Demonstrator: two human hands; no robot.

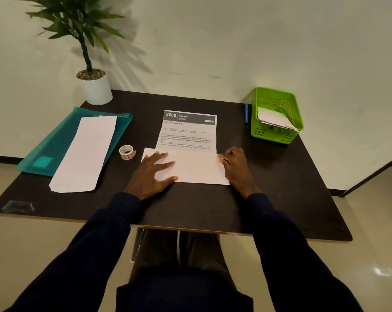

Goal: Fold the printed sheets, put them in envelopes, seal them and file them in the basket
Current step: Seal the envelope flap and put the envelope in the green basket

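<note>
Head view, dark desk [269, 176] fills the middle. Teal folder [55, 143] at 9 o'clock, a long white envelope [84, 154] lying on it. Green basket [278, 131] at 2 o'clock holds what look like filed envelopes; blue pen [246, 113] just beside its left wall. Potted plant [93, 84] at 11 o'clock. Printed sheet [188, 134] sits dead centre, its near part folded up over the text, blank side showing. Left hand [155, 170] lies flat on the folded flap, fingers spread, no pinch. Right hand [235, 163] is at the flap's right edge, fingertips pressed to the paper there; cannot tell whether it pinches the edge or just pushes down. Roll of tape or stickers [127, 152] just left of the sheet, at 9 o'clock from it.

Step looks like the first fold. Do it well: square the side edges, hold flat with the left, run the crease firm.

Small print unreadable, basket contents partly hidden, right fingertips hard to make out.
</note>
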